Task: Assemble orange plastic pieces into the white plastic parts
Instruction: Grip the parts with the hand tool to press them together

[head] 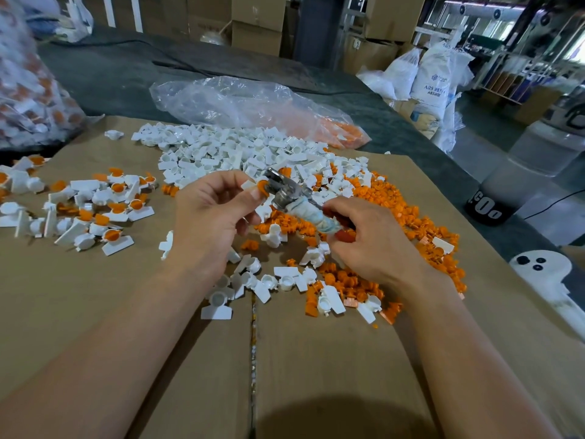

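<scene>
Two grips are at work above the cardboard tabletop, both raised a little over the loose pieces. My left grip pinches a white part between thumb and curled fingertips, and an orange piece sits at the end of it that faces my other hand. My right grip is wrapped round the handle of a small metal tool; the handle is bound in pale, grubby cloth, with red showing beneath my fingers. The tool's shiny head lies just beside the orange piece, though I cannot tell whether they touch. Behind my hands spreads a broad heap of white parts, and to its right, running down along the tabletop, a heap of orange pieces with a few white ones mixed in. More of both lie scattered just under my wrists. Well off to my left sits a loose cluster of assembled parts, white with orange in their round sockets. Past the white heap lies a crumpled clear plastic bag with orange pieces inside at its right end. At the far left edge a second, fuller bag looks blurred, showing white and orange through it. White sacks stand on the floor to the right.
</scene>
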A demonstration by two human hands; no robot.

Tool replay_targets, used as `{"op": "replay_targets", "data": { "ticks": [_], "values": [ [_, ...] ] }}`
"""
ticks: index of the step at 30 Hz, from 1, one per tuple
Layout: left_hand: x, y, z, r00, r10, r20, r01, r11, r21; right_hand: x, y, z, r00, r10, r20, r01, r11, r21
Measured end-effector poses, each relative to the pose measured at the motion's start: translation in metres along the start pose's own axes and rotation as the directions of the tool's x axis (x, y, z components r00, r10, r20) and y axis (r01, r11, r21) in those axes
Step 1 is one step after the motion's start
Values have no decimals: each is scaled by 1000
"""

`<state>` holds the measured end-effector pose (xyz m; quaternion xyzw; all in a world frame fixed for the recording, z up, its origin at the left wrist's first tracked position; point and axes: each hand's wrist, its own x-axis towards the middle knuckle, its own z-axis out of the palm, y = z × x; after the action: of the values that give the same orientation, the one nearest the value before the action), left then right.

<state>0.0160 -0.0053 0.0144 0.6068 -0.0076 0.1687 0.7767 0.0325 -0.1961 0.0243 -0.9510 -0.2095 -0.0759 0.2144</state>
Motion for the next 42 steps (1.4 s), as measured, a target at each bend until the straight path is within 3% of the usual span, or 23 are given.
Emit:
{"op": "replay_targets", "data": {
  "ticks": [11, 31, 38, 42],
  "values": [
    [3, -4, -3, 1000, -1, -24, 1, 1000, 1, 1, -5, 4, 1000, 17, 0, -17, 996, 86],
    [2, -2, -1, 996, -47, -73, 46, 999, -8, 1, -7, 10, 994, -3, -108, 5, 1000, 19],
    [14, -3, -8, 955, -273, -116, 236, 936, -260, 7, 13, 9, 966, 119, -231, -143, 986, -88],
    [20, -4, -17, 895, -370, -249, 250, 879, -406, 7, 19, 8, 954, 194, -228, -232, 961, -153]
  ]
}}
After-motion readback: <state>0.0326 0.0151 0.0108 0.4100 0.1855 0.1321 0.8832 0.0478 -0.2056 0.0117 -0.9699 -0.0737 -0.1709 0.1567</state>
